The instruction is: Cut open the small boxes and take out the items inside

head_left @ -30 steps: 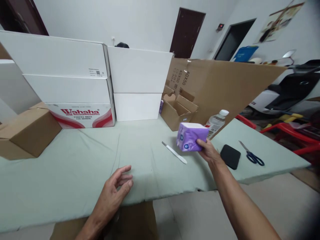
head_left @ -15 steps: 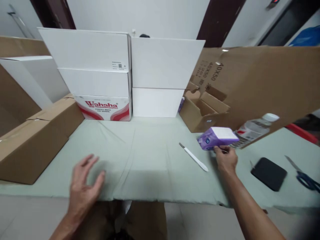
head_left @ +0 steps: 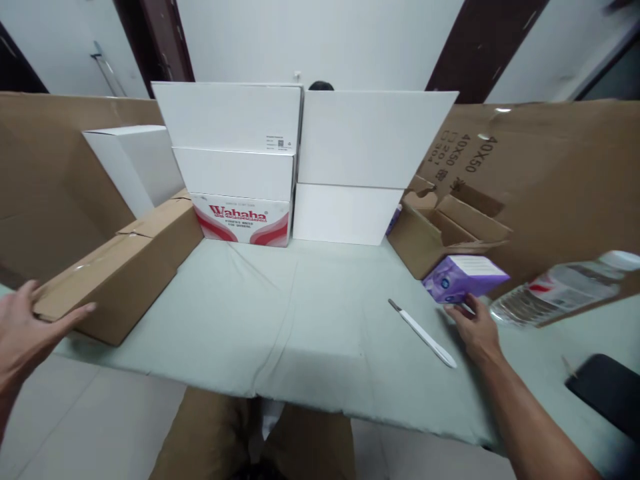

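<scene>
My right hand (head_left: 475,327) is closed at the lower front edge of a purple pack with a white top (head_left: 457,280); its fingertips are partly hidden there. The pack sits right in front of an open brown carton (head_left: 423,240). Left of that hand, a white-handled craft knife (head_left: 425,335) lies slantwise on the cloth. At the far left, my left hand (head_left: 37,327) is spread around the near end of a long brown cardboard box (head_left: 135,280), thumb on the near side and fingers over the far corner.
Stacked white boxes (head_left: 350,160) stand at the back, the lowest left one printed "Wahaha". A clear bottle (head_left: 565,290) leans at the right, and a black flat object (head_left: 607,390) lies nearer. Tall cardboard sheets (head_left: 560,173) wall both sides of the green-covered table (head_left: 320,320).
My left hand has moved left, from above the cloth to the near end of the long box. The view has swung left; my right hand stays at the purple pack.
</scene>
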Available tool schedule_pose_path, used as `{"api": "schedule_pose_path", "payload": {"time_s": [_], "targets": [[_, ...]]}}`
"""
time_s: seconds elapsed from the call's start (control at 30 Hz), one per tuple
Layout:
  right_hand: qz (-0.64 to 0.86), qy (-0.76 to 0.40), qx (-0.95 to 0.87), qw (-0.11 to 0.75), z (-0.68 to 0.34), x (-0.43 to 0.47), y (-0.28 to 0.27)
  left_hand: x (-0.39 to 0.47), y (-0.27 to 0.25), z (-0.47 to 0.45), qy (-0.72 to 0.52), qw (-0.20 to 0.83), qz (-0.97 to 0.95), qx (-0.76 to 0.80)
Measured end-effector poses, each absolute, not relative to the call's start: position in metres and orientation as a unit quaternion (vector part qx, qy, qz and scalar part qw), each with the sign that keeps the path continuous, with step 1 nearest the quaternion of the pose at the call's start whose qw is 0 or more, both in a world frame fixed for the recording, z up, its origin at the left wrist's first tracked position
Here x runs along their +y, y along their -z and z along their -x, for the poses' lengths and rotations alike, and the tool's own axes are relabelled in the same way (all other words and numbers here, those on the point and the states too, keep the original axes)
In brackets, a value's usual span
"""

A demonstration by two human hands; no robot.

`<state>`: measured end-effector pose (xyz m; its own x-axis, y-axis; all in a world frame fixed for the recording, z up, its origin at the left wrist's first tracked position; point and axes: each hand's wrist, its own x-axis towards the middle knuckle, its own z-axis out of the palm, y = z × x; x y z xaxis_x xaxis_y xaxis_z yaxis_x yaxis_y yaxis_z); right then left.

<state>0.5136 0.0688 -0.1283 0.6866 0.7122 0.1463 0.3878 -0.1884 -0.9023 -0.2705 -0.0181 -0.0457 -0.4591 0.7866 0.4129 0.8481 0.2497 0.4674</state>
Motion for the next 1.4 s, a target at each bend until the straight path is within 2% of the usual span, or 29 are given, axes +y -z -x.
{"api": "schedule_pose_path", "payload": {"time_s": [0.1,0.3,0.4,0.53,0.67,0.77,0.9,1.0,1.13,1.3,1.4], "targets": [[0.753,-0.174,-0.366,0.518,-0.509,0.060,0.121,-0.018,0.044,0.267,0.337,0.051,0.447,-0.827],[0.755,-0.166,-0.357,0.524,-0.508,0.051,0.110,-0.081,0.061,0.246,0.343,0.011,0.509,-0.790],[0.759,-0.154,-0.354,0.524,-0.509,0.053,0.111,-0.101,0.074,0.216,0.363,-0.027,0.591,-0.720],[0.779,-0.116,-0.364,0.497,-0.505,0.050,0.116,-0.077,0.072,0.145,0.334,-0.117,0.732,-0.582],[0.787,-0.093,-0.436,0.427,-0.490,0.033,0.119,-0.023,0.065,0.073,0.309,-0.245,0.795,-0.461],[0.781,-0.112,-0.510,0.343,-0.471,0.020,0.121,0.007,0.066,0.040,0.312,-0.297,0.811,-0.396],[0.790,-0.074,-0.556,0.246,-0.448,0.011,0.126,0.021,0.070,0.021,0.363,-0.337,0.772,-0.398],[0.789,-0.045,-0.577,0.206,-0.438,0.011,0.127,0.023,0.070,0.018,0.404,-0.365,0.727,-0.418],[0.782,-0.048,-0.583,0.214,-0.434,0.011,0.116,0.025,0.066,0.019,0.403,-0.390,0.716,-0.416],[0.729,-0.104,-0.575,0.356,-0.416,-0.004,0.060,0.025,0.074,0.014,0.430,-0.398,0.704,-0.402],[0.636,-0.132,-0.679,0.343,-0.381,-0.017,0.015,0.025,0.086,0.007,0.473,-0.422,0.666,-0.392]]}}
